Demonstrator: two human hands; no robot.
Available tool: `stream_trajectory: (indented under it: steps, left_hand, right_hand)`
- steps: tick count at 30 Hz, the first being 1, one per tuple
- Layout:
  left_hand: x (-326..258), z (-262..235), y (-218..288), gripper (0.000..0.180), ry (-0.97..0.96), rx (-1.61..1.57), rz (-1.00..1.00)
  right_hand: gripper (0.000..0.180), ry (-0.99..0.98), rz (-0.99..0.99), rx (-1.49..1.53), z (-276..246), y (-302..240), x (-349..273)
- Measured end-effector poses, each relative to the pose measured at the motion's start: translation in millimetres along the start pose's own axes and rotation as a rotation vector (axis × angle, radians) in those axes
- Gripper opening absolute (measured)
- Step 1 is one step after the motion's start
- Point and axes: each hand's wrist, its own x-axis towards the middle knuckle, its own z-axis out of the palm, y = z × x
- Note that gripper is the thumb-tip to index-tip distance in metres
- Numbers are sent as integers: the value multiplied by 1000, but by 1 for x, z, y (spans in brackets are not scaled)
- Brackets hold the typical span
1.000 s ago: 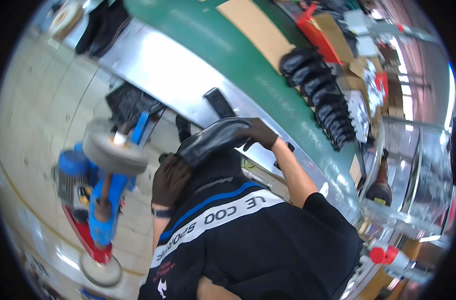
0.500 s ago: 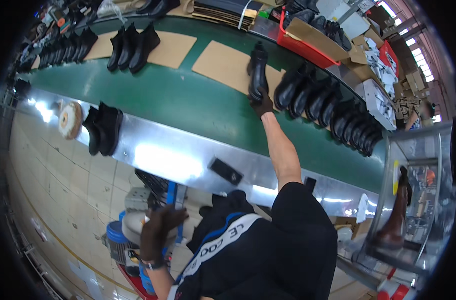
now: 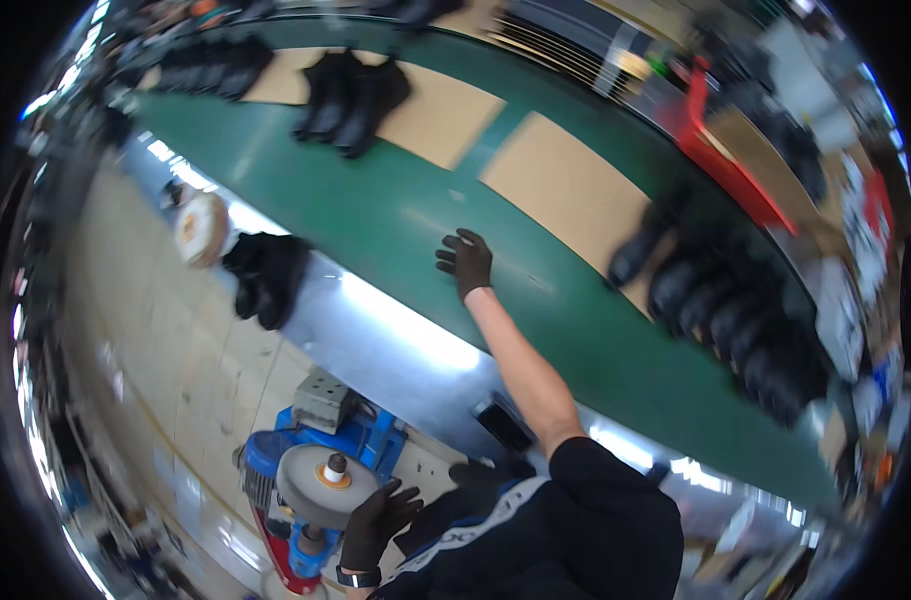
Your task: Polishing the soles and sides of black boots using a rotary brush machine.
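Note:
Over the green bench top (image 3: 396, 215) my right hand (image 3: 468, 262), in a dark glove, reaches out with fingers apart and nothing in it. My left hand (image 3: 379, 518), gloved too, hovers low near my body with its fingers spread, beside the round grey wheel (image 3: 326, 483) of a blue machine. A black boot (image 3: 636, 255) stands on the right cardboard sheet (image 3: 561, 180), at the end of a row of black boots (image 3: 731, 310). A pair of black boots (image 3: 271, 278) is on the metal edge at the left, next to a round whitish wheel (image 3: 202, 229).
More black boots (image 3: 351, 100) stand on the far-left cardboard (image 3: 446, 115). Behind the bench are a red crate (image 3: 741, 180) and a stack of flat sheets (image 3: 566, 50). A black phone-like slab (image 3: 503, 422) lies on the metal edge (image 3: 396, 345). The blue machine (image 3: 386, 440) stands on the floor below.
My right hand has let go of the boot and moved left and nearer over the green top. The boot now stands beside the row. The view has turned.

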Motion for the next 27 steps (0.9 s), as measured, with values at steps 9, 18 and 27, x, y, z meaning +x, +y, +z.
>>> stream_trajectory:
  steps: [9, 18, 27]
  left_hand:
    - [-35, -5, -55, 54, 397, -230, 52]
    - [-9, 20, -16, 40, 255, -124, 105]
    - [120, 38, 39, 63, -12, 129, 985]
  right_hand:
    - [57, -63, -1234, -1562, 217, -100, 150]
    - [20, -230, -1148, -1508, 170, -115, 160]
    - [18, -61, -1233, -688, 49, -101, -135]
